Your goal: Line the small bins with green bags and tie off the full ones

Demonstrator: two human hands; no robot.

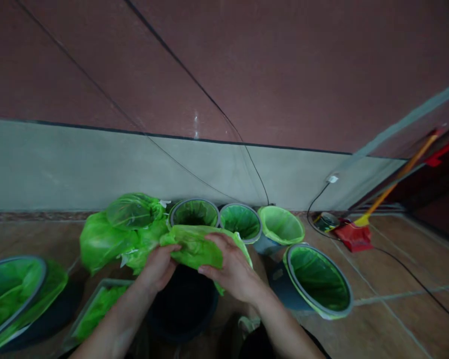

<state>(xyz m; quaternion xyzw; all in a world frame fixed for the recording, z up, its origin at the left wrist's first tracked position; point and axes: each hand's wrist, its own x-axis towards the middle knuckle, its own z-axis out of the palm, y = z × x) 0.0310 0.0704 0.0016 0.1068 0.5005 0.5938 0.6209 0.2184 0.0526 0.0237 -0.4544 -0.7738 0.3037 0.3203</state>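
A thin, bright green garbage bag (196, 244) is stretched between my hands above a dark bin (185, 304) with no liner showing at its rim. My left hand (160, 267) pinches the bag's left side between thumb and fingers. On the other side, my right hand (232, 264) grips the bag, thumb in front and fingers over its top edge; some fingertips are hidden in the folds. Just behind the bag stand two lined bins, a left one (194, 200) and a right one (260, 227).
Filled green bags (108, 239) lie against the wall at left. A large lined bin (43, 279) and a tray (78, 314) of green bags are at near left. More lined bins stand right, a grey one (284, 284) nearest. A red dustpan (355, 238) and a cable (407, 269) lie farther right.
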